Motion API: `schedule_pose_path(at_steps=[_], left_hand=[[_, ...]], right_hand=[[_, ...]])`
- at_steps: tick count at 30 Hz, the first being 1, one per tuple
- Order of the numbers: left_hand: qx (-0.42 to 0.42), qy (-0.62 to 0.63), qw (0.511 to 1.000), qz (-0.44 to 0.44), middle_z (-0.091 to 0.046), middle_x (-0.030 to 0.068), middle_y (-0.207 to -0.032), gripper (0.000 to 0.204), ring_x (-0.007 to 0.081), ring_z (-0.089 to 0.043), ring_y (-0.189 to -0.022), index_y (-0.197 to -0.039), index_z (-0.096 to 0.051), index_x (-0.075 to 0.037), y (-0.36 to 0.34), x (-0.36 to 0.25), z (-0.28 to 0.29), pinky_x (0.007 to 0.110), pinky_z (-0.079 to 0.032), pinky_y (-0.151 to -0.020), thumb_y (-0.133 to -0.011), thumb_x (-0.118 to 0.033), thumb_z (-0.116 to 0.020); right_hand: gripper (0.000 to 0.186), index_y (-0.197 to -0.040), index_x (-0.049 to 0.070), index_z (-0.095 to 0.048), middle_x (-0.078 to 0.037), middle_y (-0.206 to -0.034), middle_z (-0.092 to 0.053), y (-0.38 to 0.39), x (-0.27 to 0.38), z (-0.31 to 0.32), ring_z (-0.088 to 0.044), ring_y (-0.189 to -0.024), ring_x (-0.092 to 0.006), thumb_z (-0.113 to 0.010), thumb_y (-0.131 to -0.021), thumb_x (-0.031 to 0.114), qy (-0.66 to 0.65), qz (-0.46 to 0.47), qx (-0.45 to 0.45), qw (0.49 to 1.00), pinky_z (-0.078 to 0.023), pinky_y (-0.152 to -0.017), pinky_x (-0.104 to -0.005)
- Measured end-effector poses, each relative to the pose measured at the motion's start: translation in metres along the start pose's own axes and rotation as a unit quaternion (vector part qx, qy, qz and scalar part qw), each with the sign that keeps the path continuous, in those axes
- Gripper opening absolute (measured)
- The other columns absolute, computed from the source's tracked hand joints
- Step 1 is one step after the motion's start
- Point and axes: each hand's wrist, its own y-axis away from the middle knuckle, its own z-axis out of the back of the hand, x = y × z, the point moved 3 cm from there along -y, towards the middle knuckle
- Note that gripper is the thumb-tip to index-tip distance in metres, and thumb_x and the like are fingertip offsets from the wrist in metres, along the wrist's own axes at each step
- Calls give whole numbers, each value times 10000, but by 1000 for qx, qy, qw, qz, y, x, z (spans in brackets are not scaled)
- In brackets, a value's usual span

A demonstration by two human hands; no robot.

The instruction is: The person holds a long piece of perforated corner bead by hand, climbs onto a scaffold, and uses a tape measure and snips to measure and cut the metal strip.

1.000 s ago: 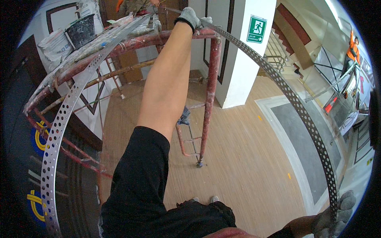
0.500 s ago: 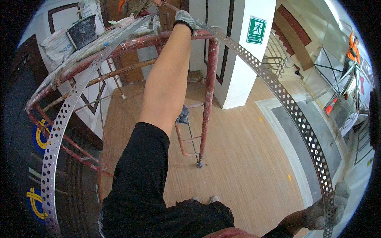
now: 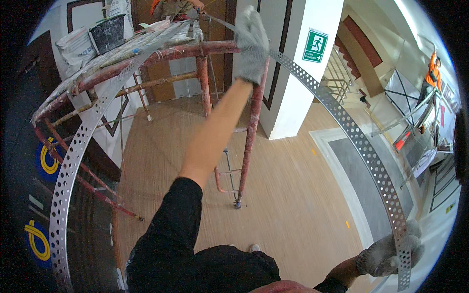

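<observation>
Low on the right, my right hand [image 3: 391, 251], in a grey glove, is closed around a long perforated metal strip [image 3: 359, 139] near its end. The strip curves up and away past my left hand [image 3: 251, 46], also gloved. That hand is raised with its fingers stretched upward; the strip passes behind it, and whether the palm presses on it is hidden. At the far end, a co-worker's hand [image 3: 198, 5] is at the strip. A second perforated length [image 3: 66, 183] curves down the left side, its upper part against the red scaffold [image 3: 161, 56].
The scaffold platform holds a black bucket [image 3: 108, 34] and white sacks [image 3: 75, 51]. A white pillar [image 3: 293, 93] with a green sign [image 3: 315, 45] stands beyond. At far right, a person in orange [image 3: 432, 75] is on another scaffold, near stairs [image 3: 348, 61].
My left hand has moved right and closer along the strip, its fingers now stretched upward. My right hand still grips the strip's near end. The view has shifted slightly.
</observation>
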Motion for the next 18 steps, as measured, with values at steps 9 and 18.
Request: schedule_pose_path(at_steps=[9,18], left_hand=[[223,5,969,-102,-628,149,-1303,369,311,-550,-1276,-1263,-647,-45,67,-172,44,448,-365,-1130,-1033,-309,-531],[312,14,928,-200,-598,149,-1359,601,337,-537,-1279,-1376,-572,-57,70,-238,47,512,-345,-1115,-920,-435,-670]], right_hand=[[731,-1476,138,-417,-292,-1494,-426,9,4,35,-348,-1420,-518,-655,-867,464,-198,-16,-2,980,-141,-1219,-675],[895,-1535,50,-336,-422,-1553,-243,-17,30,-10,-227,-1481,-548,-676,-812,453,-69,-39,-102,992,-65,-1250,-628]])
